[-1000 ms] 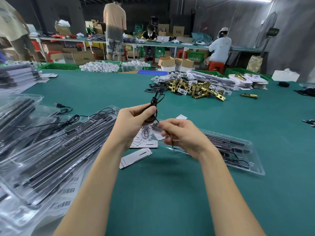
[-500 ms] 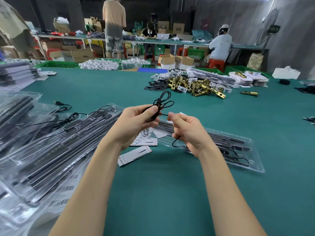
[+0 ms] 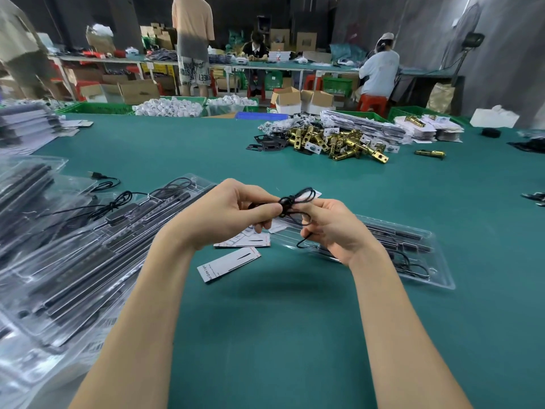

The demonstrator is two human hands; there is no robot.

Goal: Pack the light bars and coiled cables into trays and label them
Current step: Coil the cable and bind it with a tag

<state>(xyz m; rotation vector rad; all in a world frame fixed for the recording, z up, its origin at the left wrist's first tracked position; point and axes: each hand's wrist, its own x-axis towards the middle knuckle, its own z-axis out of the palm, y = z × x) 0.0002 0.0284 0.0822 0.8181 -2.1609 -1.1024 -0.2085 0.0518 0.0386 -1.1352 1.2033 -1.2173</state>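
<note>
Both hands are raised over the green table (image 3: pixel 295 335) with a black coiled cable (image 3: pixel 292 199) between them. My left hand (image 3: pixel 227 211) pinches the coil between thumb and fingers. My right hand (image 3: pixel 333 228) grips the cable's loose strand, which loops down below the fingers. Under my right hand lies a clear plastic tray (image 3: pixel 436 261) holding black light bars and a cable. White labels (image 3: pixel 228 264) lie on the table below my left hand. To the left sit several clear trays with light bars (image 3: pixel 88 255).
A pile of brass latch parts (image 3: pixel 333 143) and stacked packs (image 3: pixel 362 125) lie at the table's far side. Loose black cables (image 3: pixel 112 199) rest near the left trays. Green crates (image 3: pixel 97 107) line the far edge. Several people work at benches behind.
The coil has swung from upright to lying sideways between my hands. My right hand has moved closer to my left hand and wraps the strand around the coil.
</note>
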